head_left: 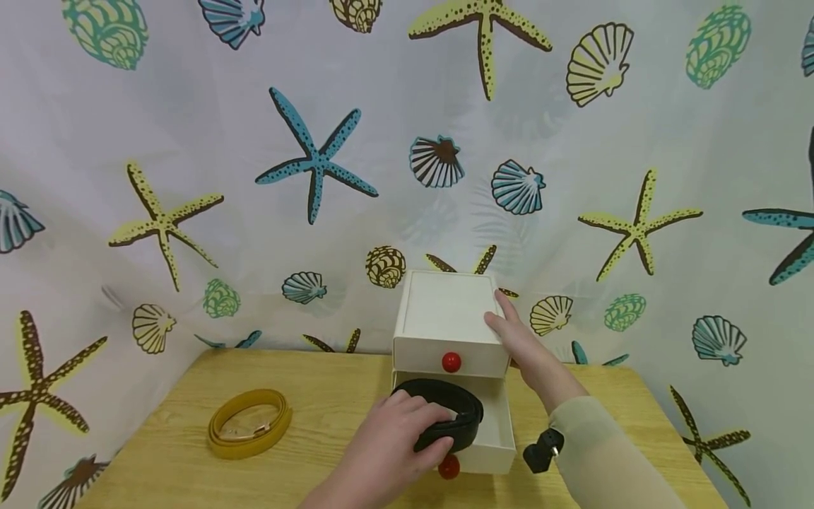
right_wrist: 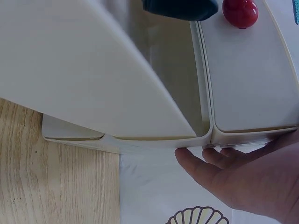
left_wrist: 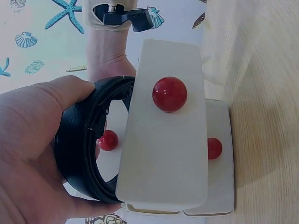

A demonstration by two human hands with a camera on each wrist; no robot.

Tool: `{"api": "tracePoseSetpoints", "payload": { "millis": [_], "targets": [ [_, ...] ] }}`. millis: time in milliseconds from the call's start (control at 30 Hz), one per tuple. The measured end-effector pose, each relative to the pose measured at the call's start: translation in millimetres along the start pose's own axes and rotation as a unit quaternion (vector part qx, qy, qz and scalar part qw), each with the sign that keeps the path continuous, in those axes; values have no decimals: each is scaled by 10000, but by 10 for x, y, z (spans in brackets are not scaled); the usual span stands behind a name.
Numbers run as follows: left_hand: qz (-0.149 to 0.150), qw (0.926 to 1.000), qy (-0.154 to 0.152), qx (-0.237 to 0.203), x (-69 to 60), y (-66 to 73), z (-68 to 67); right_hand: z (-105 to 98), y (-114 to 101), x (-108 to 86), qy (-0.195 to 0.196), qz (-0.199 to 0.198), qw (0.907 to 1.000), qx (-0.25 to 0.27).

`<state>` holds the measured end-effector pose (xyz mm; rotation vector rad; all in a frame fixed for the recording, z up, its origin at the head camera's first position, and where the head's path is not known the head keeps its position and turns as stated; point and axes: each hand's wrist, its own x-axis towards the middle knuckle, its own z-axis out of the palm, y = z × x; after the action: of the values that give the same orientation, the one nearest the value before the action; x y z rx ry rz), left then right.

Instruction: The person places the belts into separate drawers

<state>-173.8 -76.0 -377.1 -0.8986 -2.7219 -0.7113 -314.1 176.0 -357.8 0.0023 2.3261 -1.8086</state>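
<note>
A coiled black belt [head_left: 467, 428] is in my left hand [head_left: 391, 442], thumb on the near side and fingers over the top. It is at the pulled-out drawer [head_left: 499, 424] of a small white drawer cabinet [head_left: 448, 304]; part of the coil reaches over the drawer's inside. In the left wrist view, the belt [left_wrist: 77, 140] stands beside the drawer front [left_wrist: 163, 158] with its red knob [left_wrist: 169, 94]. My right hand [head_left: 524, 346] rests against the cabinet's right side and top edge, its fingers extended and partly hidden. The right wrist view shows these fingers [right_wrist: 196, 168] along the cabinet's side.
On the wooden table [head_left: 331, 417], a coiled tan belt [head_left: 280, 424] with a metal buckle lies to the left. Closed drawers with red knobs, such as the upper one [head_left: 451, 362], sit above and below the pulled-out one. A patterned curtain [head_left: 381, 233] hangs behind.
</note>
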Motion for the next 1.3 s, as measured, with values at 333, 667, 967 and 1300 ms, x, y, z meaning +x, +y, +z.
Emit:
{"api": "tracePoseSetpoints", "payload": {
  "millis": [333, 667, 967, 1300],
  "targets": [
    [-72, 10000, 36, 44, 123, -2, 102, -9, 12, 11, -1, 4, 10000, 8],
    [74, 9993, 335, 149, 218, -21, 208, -16, 5, 26, 16, 9, 10000, 11],
    [-98, 9997, 174, 157, 278, -13, 281, -12, 26, 21, 5, -8, 10000, 10],
    [-156, 9993, 233, 257, 309, -35, 382, -6, 42, 15, 24, 57, 10000, -22]
  ]
}}
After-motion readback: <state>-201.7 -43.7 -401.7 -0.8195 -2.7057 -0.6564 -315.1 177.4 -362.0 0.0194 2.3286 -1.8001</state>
